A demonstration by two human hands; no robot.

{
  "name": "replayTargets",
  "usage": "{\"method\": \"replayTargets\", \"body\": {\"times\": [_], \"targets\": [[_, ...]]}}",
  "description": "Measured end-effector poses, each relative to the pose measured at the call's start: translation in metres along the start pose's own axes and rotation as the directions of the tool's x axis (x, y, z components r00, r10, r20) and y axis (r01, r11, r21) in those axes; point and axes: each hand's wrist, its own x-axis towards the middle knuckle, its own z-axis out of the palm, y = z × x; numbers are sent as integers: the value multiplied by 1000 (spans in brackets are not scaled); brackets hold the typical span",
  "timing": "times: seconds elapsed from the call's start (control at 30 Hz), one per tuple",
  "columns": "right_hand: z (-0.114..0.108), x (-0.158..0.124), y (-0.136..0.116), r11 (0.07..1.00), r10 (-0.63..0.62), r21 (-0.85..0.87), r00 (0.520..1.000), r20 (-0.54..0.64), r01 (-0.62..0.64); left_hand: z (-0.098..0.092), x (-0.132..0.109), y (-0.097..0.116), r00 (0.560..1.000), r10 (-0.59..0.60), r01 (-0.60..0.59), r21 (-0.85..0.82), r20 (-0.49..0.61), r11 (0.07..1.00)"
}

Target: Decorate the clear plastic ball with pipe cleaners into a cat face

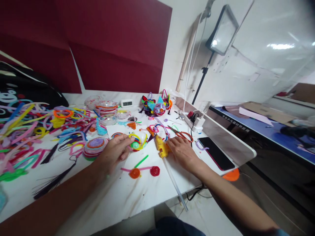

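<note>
Between the thumb and fingers of my left hand [115, 150] is a round pipe-cleaner piece [138, 141] with a yellow rim and green and blue parts. My right hand [181, 150] rests at the handle of a yellow glue gun [161, 147], its fingers curled over that side. A long clear glue stick [174, 182] sticks out of the gun towards the table's front edge. Below the hands lie an orange coil [135, 173], a red coil [155, 171] and a green strip [141, 161]. Orange-handled scissors [182, 134] lie just beyond my right hand.
Many colourful pipe cleaners [29, 131] cover the left side. A striped round piece [95, 147] sits beside my left forearm. A phone [216, 153], power strip [194, 124] and low side panel [221, 139] are at the right. Finished ornaments [157, 106] and a clock [126, 103] stand behind.
</note>
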Motion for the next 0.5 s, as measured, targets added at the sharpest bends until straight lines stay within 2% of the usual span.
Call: {"method": "replayTargets", "body": {"times": [0.2,0.5], "targets": [[5,17,0,998,-65,-12,998,-10,65,-6,4,-7,999,27,-26,-20,36,999],[11,26,7,989,-125,79,992,-32,127,-8,6,-9,999,27,-23,-91,43,996]]}}
